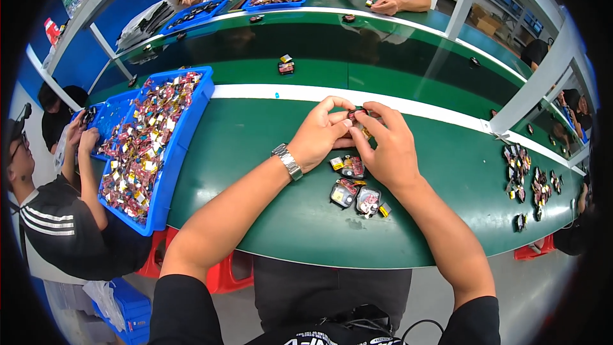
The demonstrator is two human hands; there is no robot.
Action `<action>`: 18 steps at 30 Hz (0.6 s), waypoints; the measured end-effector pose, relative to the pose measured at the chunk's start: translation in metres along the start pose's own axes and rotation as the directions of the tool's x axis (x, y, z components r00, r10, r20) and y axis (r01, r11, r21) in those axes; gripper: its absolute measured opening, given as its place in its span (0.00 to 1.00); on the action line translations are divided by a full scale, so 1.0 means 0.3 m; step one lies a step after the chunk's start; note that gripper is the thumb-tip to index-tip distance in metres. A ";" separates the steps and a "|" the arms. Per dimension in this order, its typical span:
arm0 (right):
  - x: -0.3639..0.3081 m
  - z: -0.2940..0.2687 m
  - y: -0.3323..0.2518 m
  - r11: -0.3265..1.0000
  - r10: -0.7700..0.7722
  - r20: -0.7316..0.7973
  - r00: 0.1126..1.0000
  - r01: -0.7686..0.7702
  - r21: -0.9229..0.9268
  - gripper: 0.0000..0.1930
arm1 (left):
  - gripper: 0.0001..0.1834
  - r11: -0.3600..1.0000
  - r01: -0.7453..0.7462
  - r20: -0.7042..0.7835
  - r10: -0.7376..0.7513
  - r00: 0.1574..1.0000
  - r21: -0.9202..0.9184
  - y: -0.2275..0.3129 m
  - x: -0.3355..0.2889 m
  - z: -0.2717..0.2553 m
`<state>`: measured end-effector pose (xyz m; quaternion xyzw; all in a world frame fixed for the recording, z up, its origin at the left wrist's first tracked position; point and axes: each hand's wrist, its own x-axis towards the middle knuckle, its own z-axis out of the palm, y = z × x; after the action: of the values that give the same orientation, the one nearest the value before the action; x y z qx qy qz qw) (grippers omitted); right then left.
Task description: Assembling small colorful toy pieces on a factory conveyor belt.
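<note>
Between my two hands, above the green tabletop (pixel 268 217), is a small black-cased electronic module with red and yellow parts (pixel 359 114), largely covered by my fingers. My left hand (pixel 317 139), with a metal-band watch (pixel 287 161) at its wrist, is closed on the module's left side. From the right, my right hand (pixel 391 150) pinches the same module with thumb and fingertips. Just below my hands lie similar opened modules: an upper one (pixel 352 167), a left one (pixel 343 193) and a right one (pixel 368 202). Small yellow-and-silver pieces stick out beside them.
At left stands a blue bin (pixel 181 147) heaped with small wired parts (pixel 150 137); a co-worker (pixel 70 217) sits beyond it. Past the white rail (pixel 421 107) runs a green belt (pixel 389 80) carrying a module (pixel 286 66). More modules (pixel 540 188) lie far right. A metal post (pixel 533 99) rises there.
</note>
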<state>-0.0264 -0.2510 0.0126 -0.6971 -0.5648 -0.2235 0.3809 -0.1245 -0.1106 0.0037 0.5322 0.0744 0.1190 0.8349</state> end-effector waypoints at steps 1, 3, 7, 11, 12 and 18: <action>-0.001 0.006 0.006 0.994 0.064 0.039 0.997 -0.067 0.090 0.13 | 0.12 1.000 -0.016 0.011 0.016 1.000 -0.004 -0.001 0.003 -0.003; 0.008 0.009 0.008 0.997 0.032 0.035 0.999 -0.035 0.074 0.13 | 0.12 1.000 -0.018 0.019 0.018 1.000 -0.021 -0.008 0.007 -0.020; 0.023 0.017 0.012 0.999 -0.014 0.018 1.000 0.013 0.046 0.15 | 0.15 0.998 0.001 0.039 0.002 0.999 -0.056 0.004 0.007 -0.029; 0.080 0.056 0.128 0.996 0.084 -0.038 0.996 -0.085 -0.025 0.12 | 0.18 0.977 -0.169 -0.101 0.182 0.978 0.129 0.014 0.011 -0.029; 0.098 0.064 0.191 0.991 0.119 -0.056 0.991 -0.122 -0.059 0.11 | 0.18 0.977 -0.169 -0.104 0.183 0.978 0.129 0.022 0.012 -0.047; 0.123 0.038 0.436 0.896 0.432 -0.044 0.901 -0.434 -0.089 0.13 | 0.11 0.426 0.032 -0.294 0.564 0.772 0.904 0.078 0.046 -0.208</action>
<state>0.1073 -0.2286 -0.0034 -0.8202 -0.3796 -0.1683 0.3935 -0.1298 -0.0429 -0.0014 0.8238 0.2748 0.3524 0.3489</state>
